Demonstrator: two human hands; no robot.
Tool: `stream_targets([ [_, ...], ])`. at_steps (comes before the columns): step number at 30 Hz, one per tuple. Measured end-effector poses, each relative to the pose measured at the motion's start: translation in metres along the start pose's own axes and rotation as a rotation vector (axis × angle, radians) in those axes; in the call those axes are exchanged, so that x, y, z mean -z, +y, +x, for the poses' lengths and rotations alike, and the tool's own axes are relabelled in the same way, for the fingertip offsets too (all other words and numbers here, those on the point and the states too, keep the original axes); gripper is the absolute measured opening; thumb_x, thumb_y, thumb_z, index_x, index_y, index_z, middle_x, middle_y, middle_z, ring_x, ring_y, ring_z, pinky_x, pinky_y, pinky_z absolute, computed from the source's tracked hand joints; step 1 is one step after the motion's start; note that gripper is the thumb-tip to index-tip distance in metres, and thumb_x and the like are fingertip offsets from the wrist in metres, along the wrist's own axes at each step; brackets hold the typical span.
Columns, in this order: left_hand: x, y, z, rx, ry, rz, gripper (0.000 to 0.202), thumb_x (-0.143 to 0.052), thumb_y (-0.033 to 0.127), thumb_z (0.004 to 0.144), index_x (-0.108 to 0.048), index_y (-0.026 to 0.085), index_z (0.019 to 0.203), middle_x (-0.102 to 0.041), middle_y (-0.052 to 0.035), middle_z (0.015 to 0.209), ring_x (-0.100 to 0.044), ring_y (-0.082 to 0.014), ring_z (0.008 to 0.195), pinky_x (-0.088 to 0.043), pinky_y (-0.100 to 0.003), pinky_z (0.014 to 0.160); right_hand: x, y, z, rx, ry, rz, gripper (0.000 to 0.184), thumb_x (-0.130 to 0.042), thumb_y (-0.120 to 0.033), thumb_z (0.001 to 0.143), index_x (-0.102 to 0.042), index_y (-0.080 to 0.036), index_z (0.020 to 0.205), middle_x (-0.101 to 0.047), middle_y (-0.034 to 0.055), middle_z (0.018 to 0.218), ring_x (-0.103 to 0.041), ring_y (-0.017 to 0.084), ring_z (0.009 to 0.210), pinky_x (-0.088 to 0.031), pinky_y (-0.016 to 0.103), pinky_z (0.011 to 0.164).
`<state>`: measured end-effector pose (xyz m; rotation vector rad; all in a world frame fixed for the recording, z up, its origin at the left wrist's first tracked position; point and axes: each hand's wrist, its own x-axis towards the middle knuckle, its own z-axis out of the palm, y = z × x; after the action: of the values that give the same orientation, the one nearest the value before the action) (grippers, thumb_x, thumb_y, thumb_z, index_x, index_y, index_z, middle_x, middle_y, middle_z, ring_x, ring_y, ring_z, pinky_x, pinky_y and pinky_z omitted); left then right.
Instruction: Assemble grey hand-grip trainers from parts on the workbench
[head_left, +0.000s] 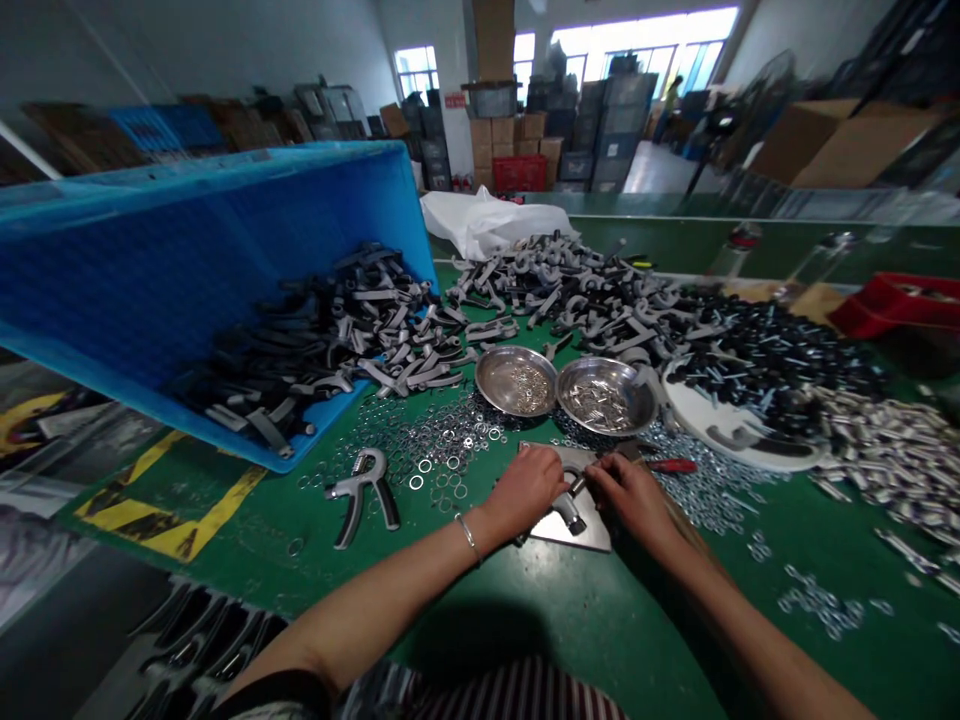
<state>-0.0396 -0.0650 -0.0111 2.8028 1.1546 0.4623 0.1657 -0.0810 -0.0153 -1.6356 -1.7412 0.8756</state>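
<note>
My left hand [529, 485] is closed on a grey hand grip part [564, 510], held over a flat metal plate [589, 538] on the green table. A short metal cylinder [577, 484] crosses the part, and the pinched fingertips of my right hand [626, 492] are on its right end. My fingers hide some of the part. Left of my hands lies a hand grip [366, 492] with two black-and-grey handles and a spring at its top. Beyond the plate stand two steel bowls, the left bowl [487, 378] with small rings and the right bowl [646, 405] with small pins.
A blue crate [285, 170] tipped on its side spills grey handles. Loose washers [442, 440] cover the table before the bowls. A red-handled tool [675, 466] lies right of my hand, near piled nuts [697, 500], black knobs with bolts [780, 350] and silver parts [892, 450].
</note>
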Motion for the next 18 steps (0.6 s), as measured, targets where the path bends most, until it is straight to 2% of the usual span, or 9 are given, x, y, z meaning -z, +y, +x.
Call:
stream_targets([
  [8,0.001,-0.003,-0.002,-0.037,-0.012,-0.021,0.027,-0.046,0.034,0.101,-0.063,0.014,0.093,-0.062,-0.0081,0.094,-0.058,-0.0239,0.095,-0.045,-0.038,0.088,0.004,-0.011,0.002,0.222,-0.067,-0.457,0.017,-0.044,-0.023,0.095,-0.055,-0.019,0.083,-0.065,0.0152,0.092,-0.059,0.029,0.087,-0.044,0.040,0.079],
  [11,0.009,0.000,-0.010,-0.030,-0.028,-0.078,0.028,-0.048,0.038,0.100,-0.063,0.014,0.099,-0.063,-0.0095,0.100,-0.056,-0.0248,0.100,-0.045,-0.040,0.092,0.003,-0.016,0.005,0.287,-0.118,-0.570,0.016,-0.043,-0.015,0.094,-0.058,-0.019,0.088,-0.065,0.0154,0.097,-0.060,0.030,0.093,-0.045,0.039,0.081],
  [14,0.018,0.003,-0.023,0.016,-0.043,-0.159,0.033,-0.057,0.043,0.096,-0.060,0.016,0.115,-0.062,-0.0105,0.117,-0.053,-0.0268,0.112,-0.043,-0.042,0.097,0.014,-0.014,0.006,0.327,-0.156,-0.627,0.011,-0.048,-0.022,0.096,-0.059,-0.020,0.094,-0.067,0.0121,0.100,-0.062,0.027,0.093,-0.047,0.036,0.081],
  [16,0.022,0.004,-0.030,0.045,-0.056,-0.198,0.037,-0.059,0.040,0.095,-0.057,0.019,0.125,-0.059,-0.0103,0.128,-0.051,-0.0273,0.119,-0.042,-0.043,0.099,0.029,-0.006,0.000,0.318,-0.102,-0.699,0.014,-0.053,-0.031,0.096,-0.059,-0.020,0.100,-0.066,0.0148,0.104,-0.062,0.030,0.097,-0.048,0.038,0.082],
  [18,0.023,0.006,-0.033,0.058,-0.068,-0.217,0.037,-0.059,0.036,0.095,-0.055,0.021,0.128,-0.058,-0.0104,0.132,-0.051,-0.0272,0.121,-0.042,-0.043,0.100,0.046,0.006,-0.010,0.257,-0.005,-0.861,0.023,-0.058,-0.038,0.092,-0.058,-0.017,0.101,-0.066,0.0200,0.103,-0.060,0.036,0.098,-0.048,0.044,0.081],
])
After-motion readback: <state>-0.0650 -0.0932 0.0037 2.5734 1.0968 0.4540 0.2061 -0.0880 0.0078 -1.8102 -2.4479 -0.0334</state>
